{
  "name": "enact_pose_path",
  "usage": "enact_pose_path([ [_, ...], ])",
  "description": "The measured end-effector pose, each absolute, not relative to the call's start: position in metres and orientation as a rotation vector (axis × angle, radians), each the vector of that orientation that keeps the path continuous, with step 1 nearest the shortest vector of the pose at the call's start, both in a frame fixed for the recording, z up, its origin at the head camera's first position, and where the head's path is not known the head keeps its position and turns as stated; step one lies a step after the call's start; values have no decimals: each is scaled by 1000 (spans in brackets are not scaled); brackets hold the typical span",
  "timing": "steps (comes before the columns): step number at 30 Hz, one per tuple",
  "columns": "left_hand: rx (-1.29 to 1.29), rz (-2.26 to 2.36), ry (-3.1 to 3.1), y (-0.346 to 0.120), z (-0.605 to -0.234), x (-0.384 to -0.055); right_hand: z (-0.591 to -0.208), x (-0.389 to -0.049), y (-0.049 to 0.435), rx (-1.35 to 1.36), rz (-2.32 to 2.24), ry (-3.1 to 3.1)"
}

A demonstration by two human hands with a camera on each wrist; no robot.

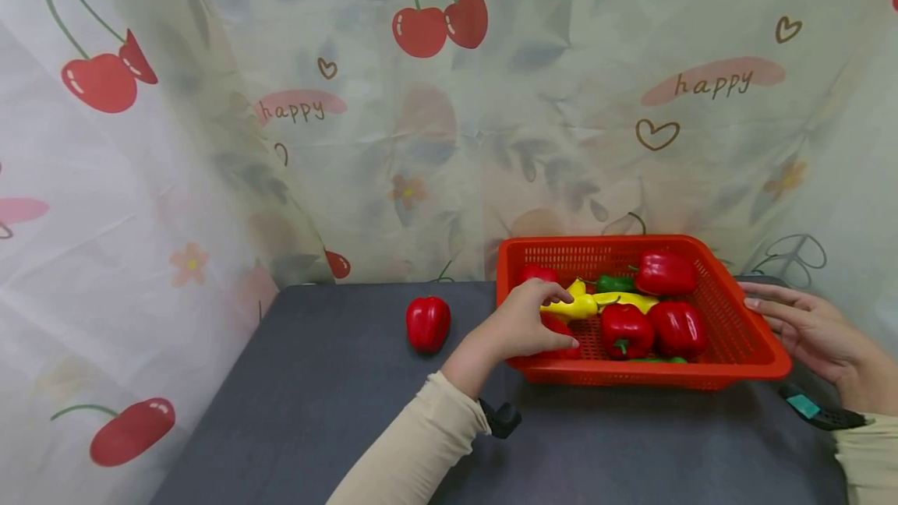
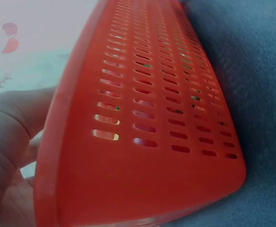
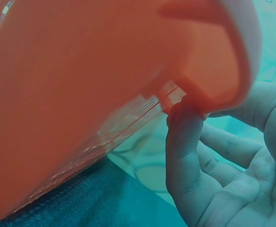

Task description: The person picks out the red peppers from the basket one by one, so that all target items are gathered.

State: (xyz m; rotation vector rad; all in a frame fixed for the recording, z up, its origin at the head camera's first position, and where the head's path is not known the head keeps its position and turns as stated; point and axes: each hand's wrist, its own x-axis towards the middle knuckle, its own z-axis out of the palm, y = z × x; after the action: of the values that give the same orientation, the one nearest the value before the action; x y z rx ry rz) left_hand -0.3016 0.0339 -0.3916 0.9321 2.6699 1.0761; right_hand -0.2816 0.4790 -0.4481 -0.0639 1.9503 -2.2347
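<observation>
My left hand [image 1: 522, 322] reaches over the left side of a red plastic basket [image 1: 740, 345]. Its thumb and fingers are spread apart above a red pepper [image 1: 557, 326] and a yellow pepper [image 1: 578, 307]. The left wrist view shows that hand [image 2: 10, 127] behind the basket's slotted wall [image 2: 128, 179], its fingertips hidden. At the basket's right end my right hand [image 1: 817, 330] pinches the rim; in the right wrist view, thumb and finger [image 3: 185, 151] meet the rim from both sides. Inside lie several red bell peppers [image 1: 677, 329], a green pepper [image 1: 614, 284] and another yellow pepper [image 1: 631, 301].
One red bell pepper [image 1: 428, 324] stands on the dark grey table [image 1: 337, 404], left of the basket. A patterned curtain [image 1: 477, 139] hangs behind the table and along both sides.
</observation>
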Motion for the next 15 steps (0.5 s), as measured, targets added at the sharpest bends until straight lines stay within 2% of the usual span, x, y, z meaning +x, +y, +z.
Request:
enact_pose_path([
  [15, 886, 984, 2670, 39, -392, -306, -448, -282, 478, -45, -2225, 1964],
])
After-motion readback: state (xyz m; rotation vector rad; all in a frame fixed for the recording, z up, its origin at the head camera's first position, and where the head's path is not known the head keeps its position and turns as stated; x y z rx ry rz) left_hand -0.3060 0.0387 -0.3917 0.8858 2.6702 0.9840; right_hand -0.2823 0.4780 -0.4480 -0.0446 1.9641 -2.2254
